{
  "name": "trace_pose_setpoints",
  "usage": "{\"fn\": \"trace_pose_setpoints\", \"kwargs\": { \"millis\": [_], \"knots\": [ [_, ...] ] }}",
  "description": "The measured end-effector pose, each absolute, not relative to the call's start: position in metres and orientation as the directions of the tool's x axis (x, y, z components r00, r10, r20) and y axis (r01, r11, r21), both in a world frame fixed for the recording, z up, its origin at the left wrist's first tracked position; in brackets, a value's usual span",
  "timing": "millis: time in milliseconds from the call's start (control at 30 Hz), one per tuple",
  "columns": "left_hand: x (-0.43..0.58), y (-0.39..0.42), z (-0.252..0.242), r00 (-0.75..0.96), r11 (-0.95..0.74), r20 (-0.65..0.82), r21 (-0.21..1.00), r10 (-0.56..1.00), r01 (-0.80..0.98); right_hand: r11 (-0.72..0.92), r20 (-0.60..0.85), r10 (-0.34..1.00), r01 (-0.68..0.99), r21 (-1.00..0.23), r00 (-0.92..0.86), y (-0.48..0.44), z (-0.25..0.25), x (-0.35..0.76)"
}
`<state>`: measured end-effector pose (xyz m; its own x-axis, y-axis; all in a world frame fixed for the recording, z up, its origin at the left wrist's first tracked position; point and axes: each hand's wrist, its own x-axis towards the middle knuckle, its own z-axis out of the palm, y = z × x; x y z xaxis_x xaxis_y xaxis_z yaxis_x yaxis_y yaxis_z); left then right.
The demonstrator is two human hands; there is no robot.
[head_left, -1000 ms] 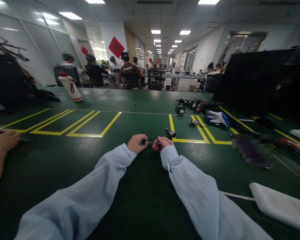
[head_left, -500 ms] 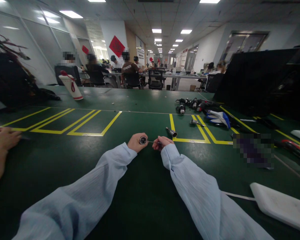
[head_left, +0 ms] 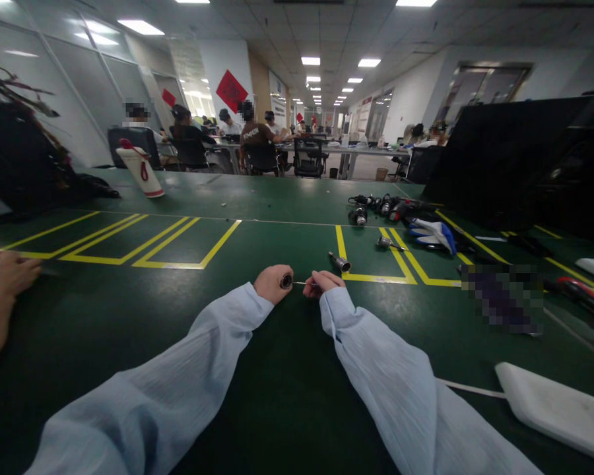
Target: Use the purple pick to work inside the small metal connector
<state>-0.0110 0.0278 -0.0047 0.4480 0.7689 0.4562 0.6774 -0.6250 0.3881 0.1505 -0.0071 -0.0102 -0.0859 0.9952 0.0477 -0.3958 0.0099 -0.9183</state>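
My left hand [head_left: 270,284] is closed around a hollow, round metal part [head_left: 286,281], its open end facing me and a little to the right. My right hand [head_left: 325,282] pinches what looks like a thin screwdriver [head_left: 299,283]. The slim shaft points left and reaches the side of the metal part. Whether its tip sits inside the part cannot be seen. Just beyond my right hand, a loose metal socket-like piece [head_left: 344,265] lies on the green table [head_left: 277,244]. Farther right lies another metal piece with a thin stem [head_left: 385,243].
Several dark tools [head_left: 360,216] and a blue-white glove [head_left: 433,232] lie at the back right. A red-black tool [head_left: 584,297] and a white device [head_left: 554,402] are on the right. Another person's hand [head_left: 10,277] is at the left edge. A white bottle [head_left: 141,170] stands farther back.
The metal part in my left hand has turned and shifted slightly right, so its open end shows at a steeper angle. My right hand stays almost in place.
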Motion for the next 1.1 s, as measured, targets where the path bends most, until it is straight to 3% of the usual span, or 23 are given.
{"fn": "trace_pose_setpoints", "kwargs": {
  "millis": [367,767,1100],
  "knots": [
    [-0.0080,0.0246,-0.0029,0.449,-0.647,0.475,0.453,0.757,0.613,-0.034,0.024,0.992,-0.457,-0.889,-0.121,-0.0058,-0.0082,0.1530],
    [-0.0086,0.0260,-0.0052,0.463,-0.640,0.473,0.342,0.750,0.688,0.002,0.039,0.996,-0.433,-0.901,-0.077,-0.0089,-0.0083,0.1514],
    [-0.0056,0.0223,-0.0031,0.452,-0.659,0.496,0.413,0.741,0.628,-0.027,0.020,0.995,-0.477,-0.878,-0.094,-0.0073,-0.0092,0.1492]
  ]
}}
